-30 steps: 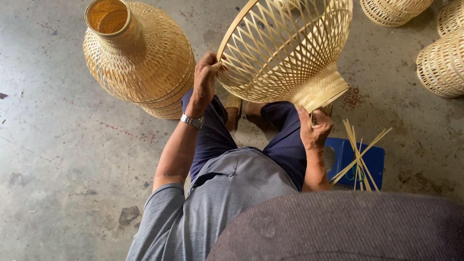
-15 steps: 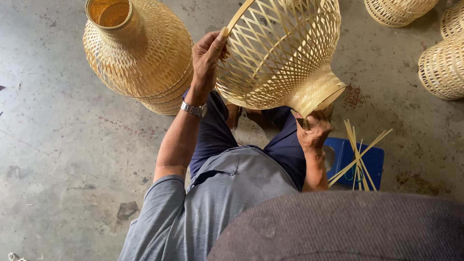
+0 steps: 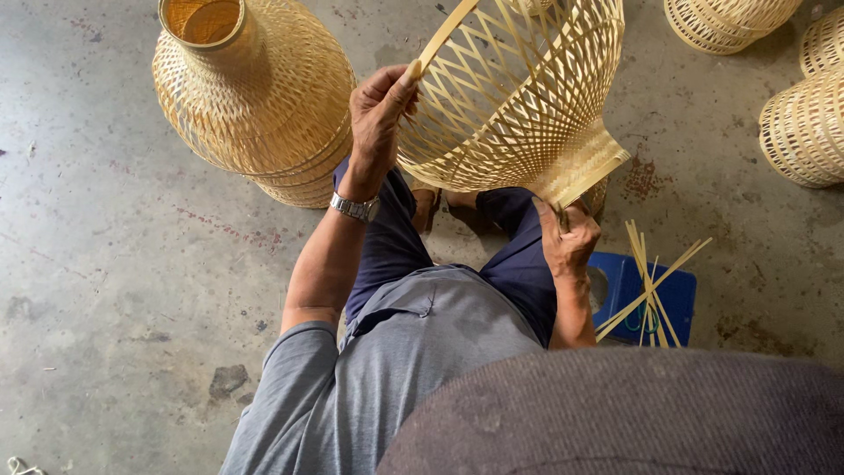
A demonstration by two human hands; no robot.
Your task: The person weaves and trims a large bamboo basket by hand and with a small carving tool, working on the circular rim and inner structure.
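I hold a bell-shaped woven bamboo basket (image 3: 519, 97) in the air above my knees, tilted with its wide mouth toward the upper left. My left hand (image 3: 378, 110) grips the basket's wide rim strip; a metal watch sits on that wrist. My right hand (image 3: 567, 237) is closed on the narrow woven neck at the basket's lower right. I sit low on the concrete floor, in dark trousers and a grey shirt.
A stack of finished woven baskets (image 3: 251, 97) stands to my left. More baskets sit at the top right (image 3: 725, 22) and right edge (image 3: 809, 123). A small blue stool (image 3: 673, 295) with several loose bamboo strips (image 3: 651, 281) lies beside my right arm.
The basket has been raised and turned, its neck swinging up and right. My left hand rose with the rim; my right hand followed the neck upward.
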